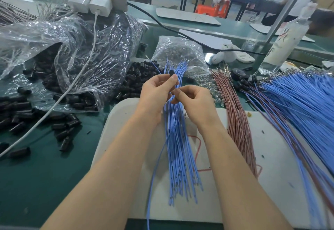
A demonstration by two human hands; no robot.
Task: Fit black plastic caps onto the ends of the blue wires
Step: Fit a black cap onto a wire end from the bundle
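Over the far edge of the pale white plastic work board point(271, 184), the left hand point(155, 94) grips a loose bundle of thin blue wires point(178, 157). Its thumb and forefinger are closed narrowly on a small black plastic cap point(171, 72), which sits among the bundle's upper ends. The right hand point(195, 103) is just beside it, thumb and forefinger pinched tight on the wires below the cap; which single strand it holds cannot be told. The bundle's lower ends fan out across the middle of the board. A heap of loose black caps point(133, 83) lies just beyond the board's far left corner, spilling from a crumpled clear plastic bag point(81, 52). A sheaf of pinkish-brown wires point(236, 121) crosses the board's right part. A much larger spread of blue wires point(298, 99) lies over its right edge.
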